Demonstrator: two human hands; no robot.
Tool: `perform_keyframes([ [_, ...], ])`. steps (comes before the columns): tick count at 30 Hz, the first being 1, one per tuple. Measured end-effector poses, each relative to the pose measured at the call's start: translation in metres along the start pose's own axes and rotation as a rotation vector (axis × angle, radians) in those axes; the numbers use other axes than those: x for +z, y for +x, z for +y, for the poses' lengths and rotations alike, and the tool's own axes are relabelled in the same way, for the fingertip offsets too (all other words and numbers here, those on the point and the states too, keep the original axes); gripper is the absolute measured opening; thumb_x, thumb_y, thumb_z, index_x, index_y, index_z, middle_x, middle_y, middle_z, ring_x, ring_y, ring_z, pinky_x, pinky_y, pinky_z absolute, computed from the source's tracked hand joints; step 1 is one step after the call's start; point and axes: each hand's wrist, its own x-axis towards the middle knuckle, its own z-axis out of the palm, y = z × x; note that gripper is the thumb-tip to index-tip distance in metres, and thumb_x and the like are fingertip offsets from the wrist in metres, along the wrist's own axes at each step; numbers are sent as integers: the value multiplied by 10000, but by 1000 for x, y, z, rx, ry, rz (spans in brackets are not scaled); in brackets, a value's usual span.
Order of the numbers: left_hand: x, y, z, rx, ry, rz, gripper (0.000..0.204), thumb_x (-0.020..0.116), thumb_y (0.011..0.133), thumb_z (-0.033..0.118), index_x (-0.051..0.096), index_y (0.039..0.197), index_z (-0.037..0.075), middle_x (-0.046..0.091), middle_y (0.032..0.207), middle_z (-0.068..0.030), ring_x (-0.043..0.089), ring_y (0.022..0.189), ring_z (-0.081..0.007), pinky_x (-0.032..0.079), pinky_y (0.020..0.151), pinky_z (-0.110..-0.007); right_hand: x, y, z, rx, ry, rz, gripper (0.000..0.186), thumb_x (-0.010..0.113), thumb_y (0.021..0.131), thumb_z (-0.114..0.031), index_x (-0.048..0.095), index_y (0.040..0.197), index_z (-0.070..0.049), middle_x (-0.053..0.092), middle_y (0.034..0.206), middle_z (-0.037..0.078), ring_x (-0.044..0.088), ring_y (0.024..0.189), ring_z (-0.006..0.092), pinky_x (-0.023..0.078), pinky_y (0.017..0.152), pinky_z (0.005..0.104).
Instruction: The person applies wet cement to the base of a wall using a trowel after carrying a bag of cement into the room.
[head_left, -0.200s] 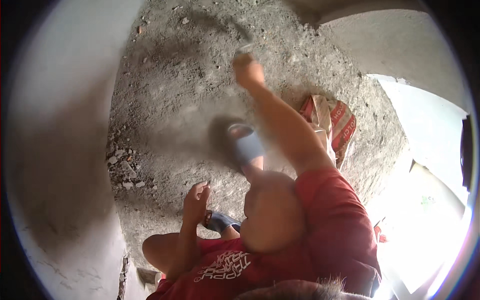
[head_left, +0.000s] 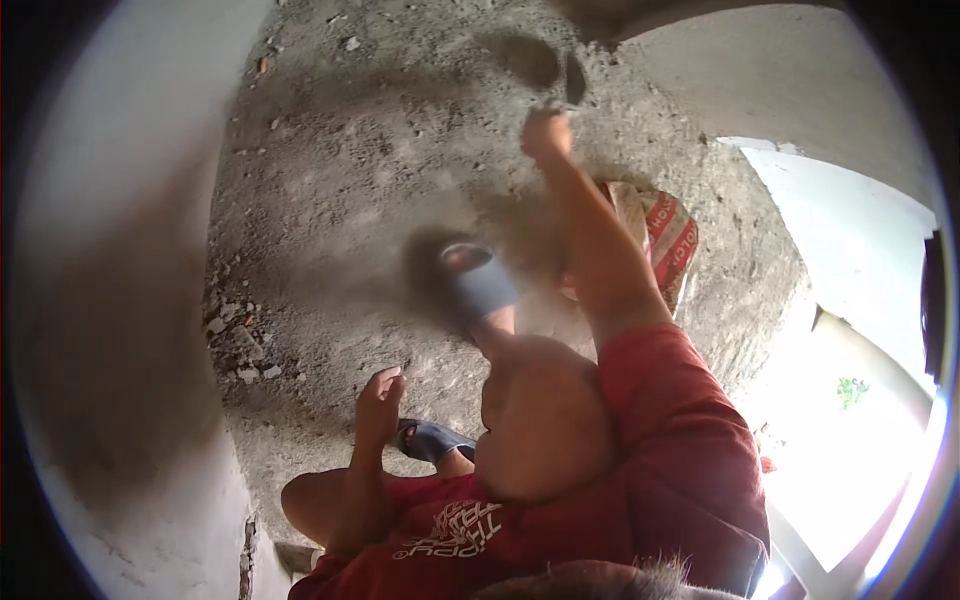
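Held out over the far part of the rough grey ground, my right hand (head_left: 547, 132) is closed around the handle of a tool with a dark, leaf-shaped blade, seemingly a trowel (head_left: 575, 80). The blade points away from me and looks raised, with a dark shadow beside it; motion blurs it a little. At the lower left, my left hand (head_left: 380, 400) hangs in the air near my knee. Its fingers are loosely bent with the thumb apart, and no object shows in them. My slippers, one forward (head_left: 483, 285) and one nearer (head_left: 432, 440), stand on the ground.
Right of my forearm lies a red and beige sack (head_left: 672, 240), partly hidden by the arm. A pale wall (head_left: 120, 250) runs along the left, with broken rubble (head_left: 240, 345) at its foot. Another wall (head_left: 770, 85) and a bright opening are on the right.
My right hand has swung to the right with the trowel, and the blade has turned. The left hand has barely moved. The whole view has shifted slightly.
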Motion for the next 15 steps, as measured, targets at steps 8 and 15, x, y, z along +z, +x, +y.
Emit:
perform_keyframes([
  [8,8,-5,35,-50,-92,-62,417,603,964,281,572,1266,-6,675,1065,-127,656,884,-163,517,772,-291,4,-56,-70,152,928,237,498,470,949,-433,513,1184,4,638,1155,233,639,1032,361,500,919,409],
  [15,-10,6,10,-75,-121,26,400,586,973,275,571,1270,6,676,1077,-128,652,898,-155,501,749,-274,92,28,132,364,231,282,438,548,951,-300,565,1218,47,659,1114,224,661,1036,323,571,792,401],
])
